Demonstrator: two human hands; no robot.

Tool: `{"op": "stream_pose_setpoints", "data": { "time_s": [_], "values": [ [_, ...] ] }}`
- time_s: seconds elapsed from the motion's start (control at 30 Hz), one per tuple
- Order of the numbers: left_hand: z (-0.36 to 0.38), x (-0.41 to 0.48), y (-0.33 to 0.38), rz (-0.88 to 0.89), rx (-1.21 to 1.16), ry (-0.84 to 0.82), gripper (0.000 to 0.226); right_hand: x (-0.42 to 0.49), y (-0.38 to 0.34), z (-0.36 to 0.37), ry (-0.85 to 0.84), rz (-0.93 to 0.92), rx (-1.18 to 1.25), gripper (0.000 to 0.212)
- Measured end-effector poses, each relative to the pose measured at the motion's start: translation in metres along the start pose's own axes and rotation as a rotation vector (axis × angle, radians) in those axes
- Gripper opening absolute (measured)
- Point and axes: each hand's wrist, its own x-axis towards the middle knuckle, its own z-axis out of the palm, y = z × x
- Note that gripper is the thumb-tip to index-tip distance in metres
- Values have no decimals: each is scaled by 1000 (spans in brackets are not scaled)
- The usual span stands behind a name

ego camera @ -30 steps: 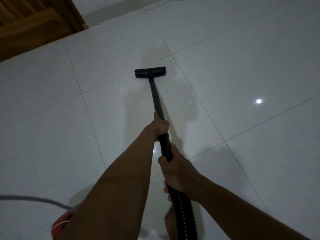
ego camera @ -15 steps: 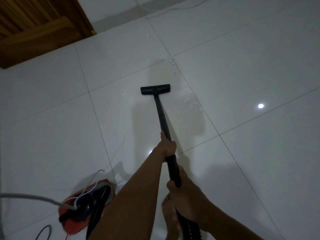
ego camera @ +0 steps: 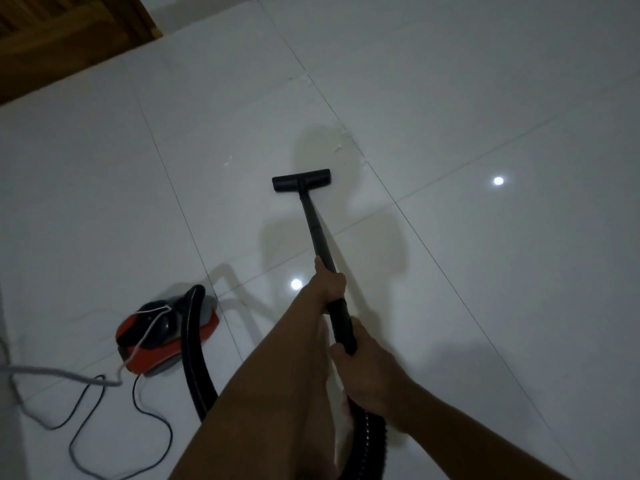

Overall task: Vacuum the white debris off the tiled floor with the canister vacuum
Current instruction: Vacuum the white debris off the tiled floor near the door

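On the wand [ego camera: 313, 223]: left hand [ego camera: 327, 284] curls round it farther forward; right hand [ego camera: 369, 372] grips its rear end by the hose [ego camera: 372, 431]
Wand axis: runs forward from both hands to the floor nozzle [ego camera: 301, 180], flat on the tiled floor [ego camera: 485, 98]
White debris [ego camera: 339, 147]: just beyond the nozzle, ahead and slightly right; left hand nearer
Canister vacuum [ego camera: 162, 327]: left of the arms

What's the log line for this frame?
left hand grips wand | right hand grips wand near hose | floor head on tile, short of white debris | canister left
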Motion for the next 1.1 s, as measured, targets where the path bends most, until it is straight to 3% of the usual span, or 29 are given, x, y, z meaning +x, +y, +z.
{"op": "stream_pose_setpoints", "data": {
  "time_s": [0.2,0.43,0.73,1.1],
  "values": [
    [39,-37,-20,-25,38,-51,78,-46,34,3,63,0,56,14],
    [78,-52,-32,-54,68,-120,75,-78,61,-2,125,64,53,47],
    [115,-48,-57,-10,55,-106,75,-77,100,12,218,122,94,63],
    [105,-37,-79,3,34,-130,79,-66,112,31,220,102,41,61]
  ]
}}
